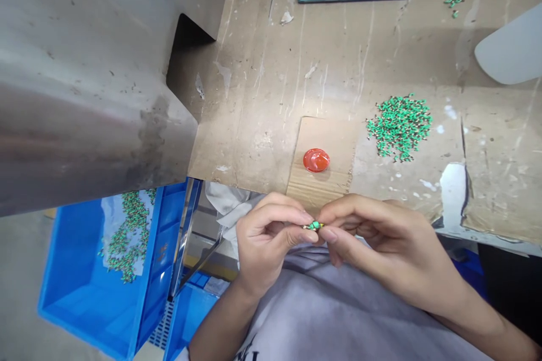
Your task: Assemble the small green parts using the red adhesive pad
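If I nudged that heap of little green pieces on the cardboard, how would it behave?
The heap would probably spread rather than slide as one lump, since loose bits show around its edge. Each piece is likely light, being so tiny. Some might roll, though their exact shape is too small to tell.

Your view is bright. Metal panelling (97,84) gleams left of your left hand (265,237); beyond your grip, a red dish (316,161) glints.
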`<state>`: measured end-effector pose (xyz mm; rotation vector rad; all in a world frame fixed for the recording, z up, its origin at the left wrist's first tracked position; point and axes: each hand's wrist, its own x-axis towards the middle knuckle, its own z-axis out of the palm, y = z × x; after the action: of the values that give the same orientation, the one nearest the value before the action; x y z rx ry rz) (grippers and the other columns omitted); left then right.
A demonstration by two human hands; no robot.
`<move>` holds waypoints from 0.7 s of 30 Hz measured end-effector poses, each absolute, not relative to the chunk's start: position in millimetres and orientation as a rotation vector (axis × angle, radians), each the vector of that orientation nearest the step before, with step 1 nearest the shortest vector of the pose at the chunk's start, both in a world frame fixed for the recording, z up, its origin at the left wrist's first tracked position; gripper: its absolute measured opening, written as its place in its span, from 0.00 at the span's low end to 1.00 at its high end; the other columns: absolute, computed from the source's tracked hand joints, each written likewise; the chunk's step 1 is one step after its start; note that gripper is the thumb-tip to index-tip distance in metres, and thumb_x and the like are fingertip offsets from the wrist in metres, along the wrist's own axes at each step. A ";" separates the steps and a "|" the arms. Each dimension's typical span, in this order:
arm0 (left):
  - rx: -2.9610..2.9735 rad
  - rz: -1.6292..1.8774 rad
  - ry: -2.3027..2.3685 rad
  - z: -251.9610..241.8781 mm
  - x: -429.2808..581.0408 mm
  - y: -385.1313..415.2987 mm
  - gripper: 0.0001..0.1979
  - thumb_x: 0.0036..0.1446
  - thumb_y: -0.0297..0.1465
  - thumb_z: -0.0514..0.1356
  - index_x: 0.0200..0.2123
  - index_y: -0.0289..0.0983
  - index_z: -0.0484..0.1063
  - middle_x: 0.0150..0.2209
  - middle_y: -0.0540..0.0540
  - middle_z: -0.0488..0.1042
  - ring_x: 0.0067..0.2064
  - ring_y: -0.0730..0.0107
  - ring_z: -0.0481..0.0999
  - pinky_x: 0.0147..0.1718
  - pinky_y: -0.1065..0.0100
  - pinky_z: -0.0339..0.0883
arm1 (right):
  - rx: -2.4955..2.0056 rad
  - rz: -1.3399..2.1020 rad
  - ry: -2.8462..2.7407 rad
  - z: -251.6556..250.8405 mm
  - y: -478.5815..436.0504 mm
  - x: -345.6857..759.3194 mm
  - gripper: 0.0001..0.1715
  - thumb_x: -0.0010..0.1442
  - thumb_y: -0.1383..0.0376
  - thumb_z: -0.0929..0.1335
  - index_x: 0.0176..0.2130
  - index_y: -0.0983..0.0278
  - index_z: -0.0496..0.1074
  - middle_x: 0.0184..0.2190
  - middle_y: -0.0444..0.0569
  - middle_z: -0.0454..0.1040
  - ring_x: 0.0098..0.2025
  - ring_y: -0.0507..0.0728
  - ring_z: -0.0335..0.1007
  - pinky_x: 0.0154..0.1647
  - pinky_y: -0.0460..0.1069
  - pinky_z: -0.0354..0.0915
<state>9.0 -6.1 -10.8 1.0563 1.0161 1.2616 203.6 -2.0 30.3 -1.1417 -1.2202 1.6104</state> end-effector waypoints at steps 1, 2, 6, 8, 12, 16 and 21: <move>1.098 1.276 1.023 -10.9 9.1 -6.5 0.07 0.60 0.31 0.81 0.41 0.46 0.90 0.36 0.50 0.87 0.37 0.70 0.86 0.38 0.73 0.80 | -1.137 1.610 -1.213 31.4 -1.7 203.2 0.04 0.71 0.70 0.75 0.42 0.61 0.82 0.27 0.42 0.85 0.24 0.49 0.80 0.28 0.39 0.76; 1.139 1.290 1.028 -11.1 9.4 -6.8 0.07 0.60 0.30 0.81 0.41 0.45 0.90 0.36 0.50 0.87 0.36 0.71 0.86 0.38 0.73 0.80 | -1.134 1.603 -1.215 32.3 -1.7 202.9 0.05 0.70 0.71 0.75 0.42 0.61 0.82 0.27 0.41 0.85 0.24 0.49 0.81 0.28 0.39 0.76; 1.246 1.358 1.026 -11.1 11.4 -7.2 0.05 0.61 0.34 0.80 0.39 0.44 0.89 0.35 0.50 0.87 0.33 0.69 0.87 0.33 0.72 0.81 | -1.102 1.576 -1.229 32.6 -3.9 201.3 0.06 0.70 0.73 0.75 0.43 0.61 0.82 0.27 0.41 0.85 0.23 0.49 0.81 0.24 0.39 0.74; 1.288 1.391 1.032 -10.1 12.2 -7.1 0.04 0.64 0.35 0.78 0.38 0.43 0.88 0.33 0.50 0.86 0.31 0.70 0.86 0.30 0.72 0.80 | -1.069 1.580 -1.236 31.6 -5.6 200.4 0.06 0.70 0.73 0.76 0.43 0.62 0.82 0.27 0.40 0.85 0.23 0.49 0.81 0.24 0.39 0.74; 1.363 1.406 1.016 -7.1 12.7 -5.3 0.08 0.71 0.32 0.73 0.36 0.41 0.85 0.32 0.50 0.85 0.30 0.72 0.85 0.30 0.73 0.79 | -1.027 1.570 -1.279 29.5 -7.6 201.5 0.10 0.71 0.73 0.75 0.50 0.61 0.81 0.31 0.41 0.87 0.27 0.50 0.84 0.30 0.40 0.79; 1.381 1.418 0.929 -5.1 12.0 -1.0 0.04 0.65 0.31 0.77 0.41 0.40 0.87 0.34 0.50 0.84 0.32 0.73 0.84 0.33 0.74 0.80 | -0.956 1.427 -1.472 25.6 -5.1 205.9 0.12 0.74 0.74 0.73 0.52 0.60 0.80 0.36 0.41 0.88 0.32 0.48 0.86 0.37 0.38 0.80; 1.415 1.365 0.887 3.1 8.8 3.9 0.14 0.60 0.30 0.81 0.48 0.37 0.87 0.35 0.49 0.85 0.33 0.72 0.84 0.35 0.74 0.80 | -0.826 1.099 -1.713 17.0 -1.5 210.4 0.17 0.72 0.79 0.71 0.55 0.63 0.77 0.43 0.49 0.90 0.43 0.52 0.90 0.48 0.43 0.84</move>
<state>8.8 3.9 3.1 1.4151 0.8871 1.3646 210.4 -1.5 17.0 -0.8257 -1.7132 1.0994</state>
